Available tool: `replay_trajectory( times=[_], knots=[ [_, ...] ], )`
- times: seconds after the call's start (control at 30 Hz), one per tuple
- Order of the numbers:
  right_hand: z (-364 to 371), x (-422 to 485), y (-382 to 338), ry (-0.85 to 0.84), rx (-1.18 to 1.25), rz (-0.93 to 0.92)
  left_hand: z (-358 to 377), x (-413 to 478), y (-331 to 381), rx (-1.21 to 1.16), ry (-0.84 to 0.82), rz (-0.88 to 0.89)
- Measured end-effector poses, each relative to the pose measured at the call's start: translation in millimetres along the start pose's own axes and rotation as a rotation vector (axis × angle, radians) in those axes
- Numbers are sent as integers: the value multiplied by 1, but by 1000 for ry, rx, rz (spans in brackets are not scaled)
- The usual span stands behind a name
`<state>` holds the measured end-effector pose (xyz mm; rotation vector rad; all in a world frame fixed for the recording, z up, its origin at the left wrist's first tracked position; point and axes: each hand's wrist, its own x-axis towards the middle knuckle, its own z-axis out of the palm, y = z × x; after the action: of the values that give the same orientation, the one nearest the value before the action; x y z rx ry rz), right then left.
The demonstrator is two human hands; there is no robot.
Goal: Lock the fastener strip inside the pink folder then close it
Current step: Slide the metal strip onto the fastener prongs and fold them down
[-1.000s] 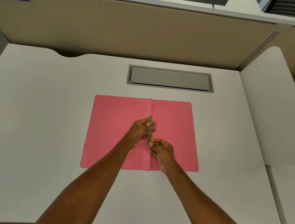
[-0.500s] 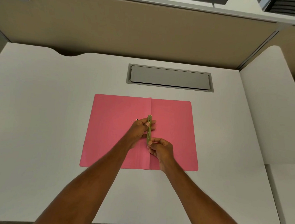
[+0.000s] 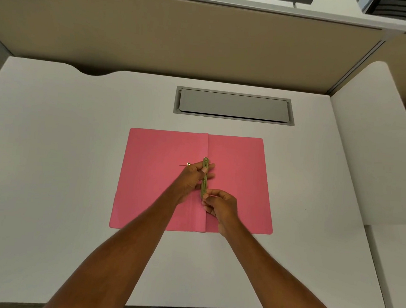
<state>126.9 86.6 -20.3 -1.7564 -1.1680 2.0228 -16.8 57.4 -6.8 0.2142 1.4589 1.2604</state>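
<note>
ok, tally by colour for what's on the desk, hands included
Pink: 1, the open folder
Gold-green metal: 1, the fastener strip along the folder's fold
Grey: 1, the cable hatch set in the desk
Bare hands: 2, left hand and right hand, both on the strip
Total: 5

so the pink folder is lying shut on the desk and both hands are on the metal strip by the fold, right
Not quite. The head view shows the pink folder lying open on the desk, both flaps spread flat. The rest holds: the left hand and the right hand are both on the metal strip by the fold.
</note>
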Motion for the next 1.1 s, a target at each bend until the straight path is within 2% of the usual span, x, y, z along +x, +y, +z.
replay_trajectory(
  times=[0.77, 1.0, 1.03, 1.1],
  knots=[
    [1, 0, 3, 38, -46, 23, -1, 2, -3, 56, 8, 11],
    [4, 1, 2, 75, -88, 20, -2, 3, -4, 84, 88, 17],
    [5, 1, 2, 80, -86, 19, -2, 2, -5, 129, 115, 36],
    [6, 2, 3, 83, -79, 19, -1, 1, -6, 387, 202, 143]
  ],
)
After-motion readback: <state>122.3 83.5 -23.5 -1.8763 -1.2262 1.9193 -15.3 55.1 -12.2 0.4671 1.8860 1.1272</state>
